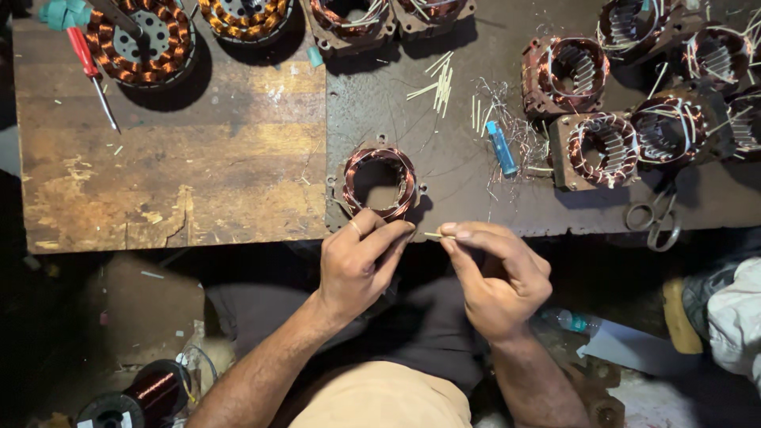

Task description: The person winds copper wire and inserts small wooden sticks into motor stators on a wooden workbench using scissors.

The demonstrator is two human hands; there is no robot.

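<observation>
Over a dim, cluttered floor with a spool of copper wire (154, 390) at the lower left, the left hand (358, 265) and right hand (495, 273) meet at the near edge of a worn, scarred workbench (182, 182), both pinching shut on a thin pale sleeve (434, 235) between fingertips. Just beyond the left hand's fingers a copper-wound stator (380, 181) lies flat on the bench. Farther off lie a blue lighter (501, 148), scissors (656, 219), loose pale sticks (438, 82), a red screwdriver (89, 63) and more wound stators (602, 147) along the far edge.

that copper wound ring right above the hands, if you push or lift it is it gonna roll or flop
The copper-wound ring lies flat on the dark bench, so it would likely slide rather than roll. Its metal core suggests it is stiff and heavy for its size. The loose wire ends probably bend and snag easily.
</observation>
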